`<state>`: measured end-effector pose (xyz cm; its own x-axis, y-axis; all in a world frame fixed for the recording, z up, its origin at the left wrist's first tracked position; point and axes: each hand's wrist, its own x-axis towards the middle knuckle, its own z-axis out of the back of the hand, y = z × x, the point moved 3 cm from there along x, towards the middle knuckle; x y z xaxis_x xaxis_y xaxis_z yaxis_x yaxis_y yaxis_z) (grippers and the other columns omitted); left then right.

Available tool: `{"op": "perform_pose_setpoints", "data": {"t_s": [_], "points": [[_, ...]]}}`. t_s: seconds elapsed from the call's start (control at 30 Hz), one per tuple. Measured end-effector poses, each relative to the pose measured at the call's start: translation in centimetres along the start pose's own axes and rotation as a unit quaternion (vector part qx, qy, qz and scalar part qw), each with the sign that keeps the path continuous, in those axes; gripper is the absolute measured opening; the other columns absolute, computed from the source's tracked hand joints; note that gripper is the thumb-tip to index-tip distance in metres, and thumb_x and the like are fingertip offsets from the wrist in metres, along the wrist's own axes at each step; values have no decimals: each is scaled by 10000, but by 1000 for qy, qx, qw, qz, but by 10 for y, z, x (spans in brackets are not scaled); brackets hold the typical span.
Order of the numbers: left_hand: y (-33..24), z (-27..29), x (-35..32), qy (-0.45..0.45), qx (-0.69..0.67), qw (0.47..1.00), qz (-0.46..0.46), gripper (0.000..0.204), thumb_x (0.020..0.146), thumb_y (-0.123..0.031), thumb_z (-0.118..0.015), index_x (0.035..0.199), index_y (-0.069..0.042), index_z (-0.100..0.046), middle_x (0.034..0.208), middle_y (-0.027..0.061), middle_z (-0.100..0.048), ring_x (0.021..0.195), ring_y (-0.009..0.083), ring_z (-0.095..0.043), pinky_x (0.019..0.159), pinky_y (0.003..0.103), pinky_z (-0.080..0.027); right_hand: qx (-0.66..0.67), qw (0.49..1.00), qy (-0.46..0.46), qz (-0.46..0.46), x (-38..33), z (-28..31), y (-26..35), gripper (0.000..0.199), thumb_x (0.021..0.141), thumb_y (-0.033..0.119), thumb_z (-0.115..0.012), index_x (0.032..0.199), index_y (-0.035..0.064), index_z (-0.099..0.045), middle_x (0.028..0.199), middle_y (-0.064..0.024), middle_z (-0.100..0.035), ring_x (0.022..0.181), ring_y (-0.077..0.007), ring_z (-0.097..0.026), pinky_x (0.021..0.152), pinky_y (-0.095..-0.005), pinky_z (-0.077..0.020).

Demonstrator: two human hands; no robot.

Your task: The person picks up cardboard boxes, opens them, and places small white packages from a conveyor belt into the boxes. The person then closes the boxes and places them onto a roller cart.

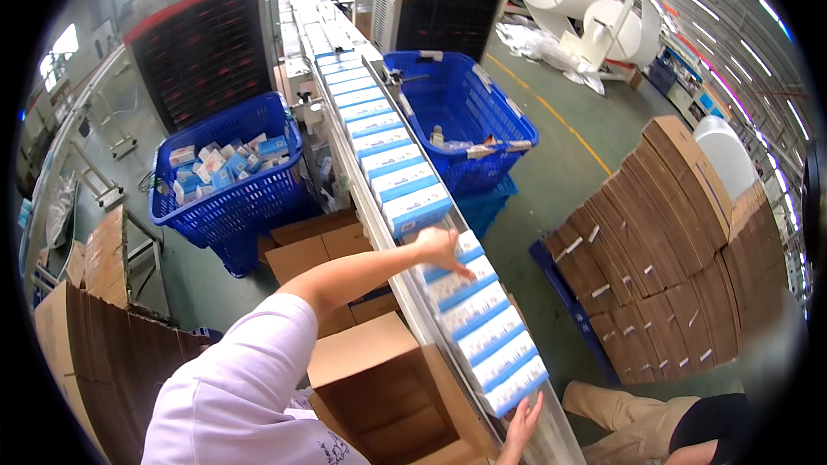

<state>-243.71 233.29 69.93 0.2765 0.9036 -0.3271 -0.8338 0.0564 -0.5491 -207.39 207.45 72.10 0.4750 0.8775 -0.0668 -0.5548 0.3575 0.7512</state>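
Observation:
A row of white-and-blue cartons (482,310) lies side by side on the conveyor (551,435), slanting from upper left to lower right. My left hand (438,248) reaches across the belt at the far end of this row, thumb and fingers apart, touching the cartons there. At the near end my right hand (523,424) has its fingers stretched out against the last carton. More cartons of the same kind (415,209) stand in line beyond my left hand, with a small gap between. Part of my left palm is hidden.
Left of the belt sits an open cardboard box (383,392). Blue baskets (237,207) flank the conveyor farther off, the left one holding loose cartons. Flattened cardboard stacks (655,258) stand at right on a blue pallet. Another person's legs (629,418) show at lower right.

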Motion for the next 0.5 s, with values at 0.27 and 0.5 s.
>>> {"op": "perform_pose_setpoints", "data": {"t_s": [0.27, 0.5], "points": [[-59, -65, -30, 52, -150, 986, -44, 1056, 524, -714, -697, 1241, 12, -423, 1027, 178, -618, 934, 269, -624, 797, 308, -496, -52, 993, -87, -57, 18, 14, 5, 861, 669, 497, -736, 1233, -41, -370, 1110, -237, -555, 1041, -349, -546, 880, -410, -415], [-71, -19, -157, -125, -319, 918, -198, 1040, 515, -442, -846, 1283, 36, -334, 1062, 209, -586, 997, 310, -591, 873, 365, -462, -38, 954, -276, 108, -114, 76, 72, 1075, 535, 407, -848, 1303, -44, -246, 1137, -189, -503, 1038, -270, -507, 893, -383, -400]]}}
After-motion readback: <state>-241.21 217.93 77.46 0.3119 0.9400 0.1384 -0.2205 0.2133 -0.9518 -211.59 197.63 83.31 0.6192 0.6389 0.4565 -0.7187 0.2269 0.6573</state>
